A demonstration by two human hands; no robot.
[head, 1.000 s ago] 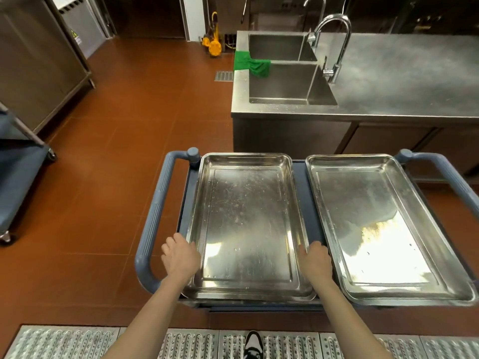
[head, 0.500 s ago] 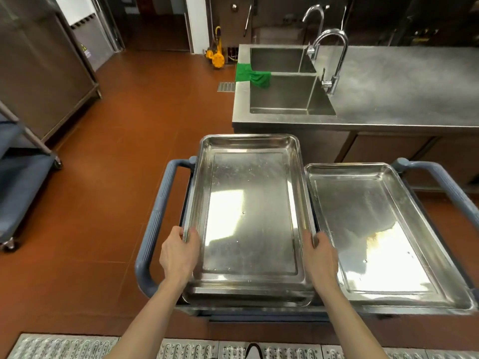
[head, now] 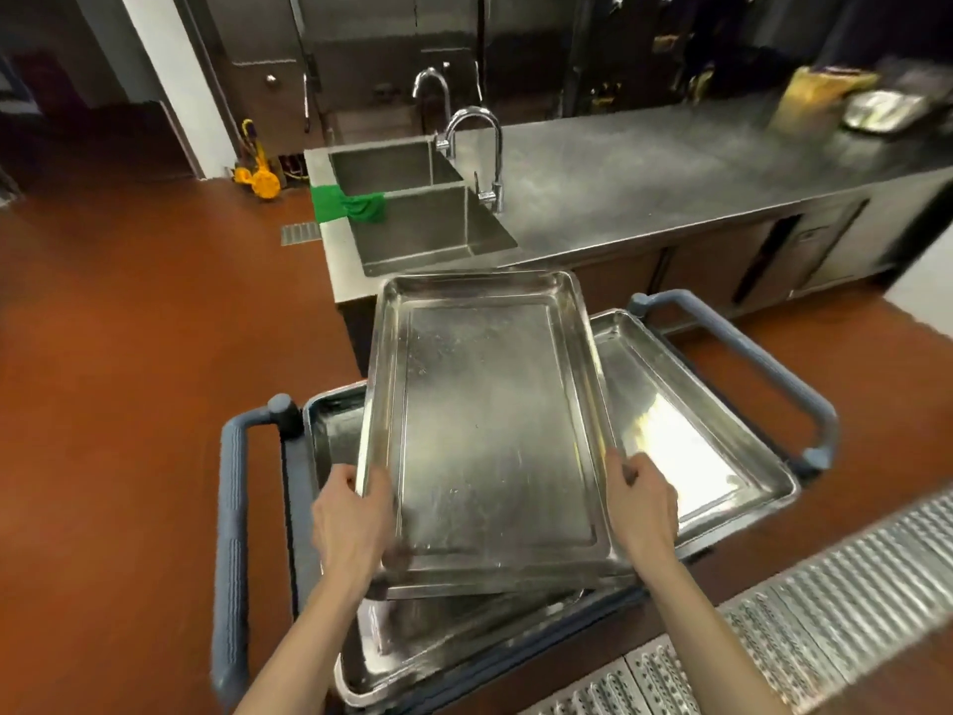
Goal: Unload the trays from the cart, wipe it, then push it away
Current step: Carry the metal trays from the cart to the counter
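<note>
A steel tray (head: 490, 430) is lifted off the blue-grey cart (head: 229, 534) and held in the air above it. My left hand (head: 350, 523) grips its left rim near the front corner. My right hand (head: 642, 503) grips the right rim opposite. Under it a second tray (head: 330, 430) still lies on the cart's left side, partly hidden. A third tray (head: 686, 446) lies on the cart's right side, beside the right handle (head: 763, 363).
A long steel counter (head: 670, 183) with a double sink (head: 428, 224) and taps stands just beyond the cart. A green cloth (head: 345, 203) hangs over the sink's edge. Containers sit at the counter's far right. A metal floor grate (head: 773, 627) runs near my feet.
The top tray has risen off the stack and swung forward and right toward the counter, uncovering another tray beneath it. Both hands keep their grip on its rims. My view turned right.
</note>
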